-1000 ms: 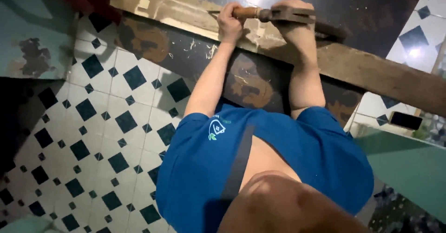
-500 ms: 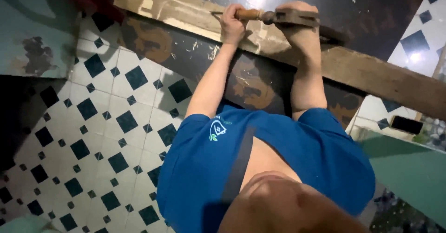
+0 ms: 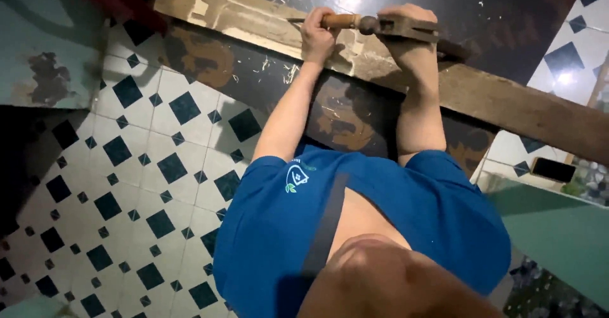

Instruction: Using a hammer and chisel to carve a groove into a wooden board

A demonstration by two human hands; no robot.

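A hand tool (image 3: 380,26) with a rounded wooden handle and a long dark body is being held flat on a long wooden plank (image 3: 507,102), near the plank's middle. The plank is lying at a slant across the floor (image 3: 127,165), over a dark glossy patch with brown motifs. The handle end is being gripped by the left hand (image 3: 317,33), its grip being closed firmly round the wood. The tool's body is being pressed down by the right hand (image 3: 411,46), its grip being closed over the top. Both arms are being held nearly straight from the blue shirt (image 3: 355,229).

Pale, freshly cut patches are being shown on the plank to the left of the tool, and light shavings (image 3: 279,70) are being scattered on the dark floor just beside it. The exact kind of tool cannot be told; the cutting edge is being hidden beneath it.

For the stroke to be done well, it is judged that the tool is best being kept level along the grain, with even downward pressure being supplied by the right hand and steering by the left. The plank appears to be resting loose, so sliding is being risked.

Further out, white tiles with dark diamonds are being seen on the left, and a green surface (image 3: 558,242) at the right.
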